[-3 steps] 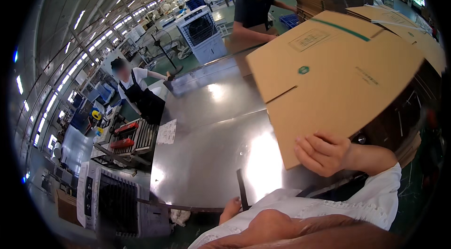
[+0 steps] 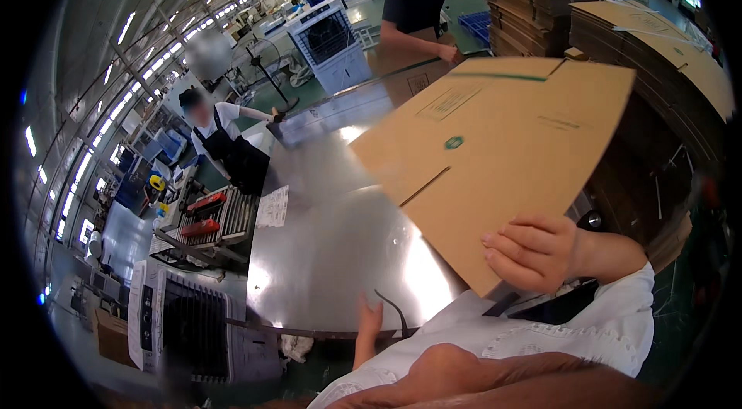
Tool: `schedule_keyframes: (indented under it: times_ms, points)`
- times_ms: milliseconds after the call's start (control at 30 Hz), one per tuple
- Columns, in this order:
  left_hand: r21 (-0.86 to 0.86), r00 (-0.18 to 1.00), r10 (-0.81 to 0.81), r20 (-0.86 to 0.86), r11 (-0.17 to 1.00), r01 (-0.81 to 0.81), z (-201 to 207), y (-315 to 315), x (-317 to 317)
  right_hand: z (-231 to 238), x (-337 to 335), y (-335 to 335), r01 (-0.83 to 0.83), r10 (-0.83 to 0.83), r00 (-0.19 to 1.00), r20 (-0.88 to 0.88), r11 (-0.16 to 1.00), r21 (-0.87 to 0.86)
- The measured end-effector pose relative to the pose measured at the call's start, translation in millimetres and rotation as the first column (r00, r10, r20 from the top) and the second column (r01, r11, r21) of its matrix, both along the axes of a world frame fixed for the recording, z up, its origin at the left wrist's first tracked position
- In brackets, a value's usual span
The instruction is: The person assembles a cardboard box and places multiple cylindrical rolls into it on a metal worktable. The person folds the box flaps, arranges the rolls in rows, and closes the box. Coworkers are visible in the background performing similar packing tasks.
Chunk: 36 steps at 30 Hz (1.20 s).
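Observation:
My right hand (image 2: 533, 252) grips the near edge of a flat folded cardboard box (image 2: 495, 146), brown with green print, and holds it tilted above the shiny metal table (image 2: 325, 254). My left hand (image 2: 369, 318) is only partly visible at the table's near edge, beside a dark strap (image 2: 394, 310); its fingers look open and hold nothing. White sleeves cover both my arms.
Stacks of flat cardboard (image 2: 657, 30) rise at the right and back right. A person in a dark shirt (image 2: 417, 3) handles cardboard at the table's far end. Another person in an apron (image 2: 228, 142) stands at left by a roller conveyor (image 2: 212, 220). An air cooler (image 2: 182, 324) sits below left.
The cardboard box has swung leftward and lower over the table with my right hand. My left hand has risen slightly at the table edge.

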<state>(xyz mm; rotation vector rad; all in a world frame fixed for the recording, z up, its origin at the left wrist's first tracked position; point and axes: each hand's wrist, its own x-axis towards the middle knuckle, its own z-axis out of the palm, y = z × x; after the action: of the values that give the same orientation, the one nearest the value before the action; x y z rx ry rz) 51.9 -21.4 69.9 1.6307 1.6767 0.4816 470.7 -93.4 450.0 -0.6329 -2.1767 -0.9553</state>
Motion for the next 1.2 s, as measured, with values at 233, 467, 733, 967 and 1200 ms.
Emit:
schedule_keyframes:
  times_ms: [233,467,733,967,1200]
  points:
    - [0.915,0.891,0.430,0.148,0.283,-0.289,162,10,8,-43,-1,12,-0.453,0.067,0.764,-0.642,0.764,-0.460]
    - [0.943,0.840,0.541,-0.038,0.297,-0.149,180,-17,-8,-203,3,0,-0.704,-0.501,0.366,-0.784,0.402,-0.585]
    - [0.741,0.879,0.290,-0.380,0.664,0.101,176,-14,-4,-219,33,-17,-0.460,-0.672,0.507,-0.539,0.318,-0.829]
    - [0.747,0.932,0.209,-0.297,0.659,0.090,169,-2,7,-143,-27,-2,0.297,-0.554,0.803,-0.219,0.691,-0.659]
    - [0.883,0.852,0.390,-0.350,0.441,0.161,170,-17,-38,-159,-45,37,0.318,-0.600,0.794,0.095,0.278,-0.907]
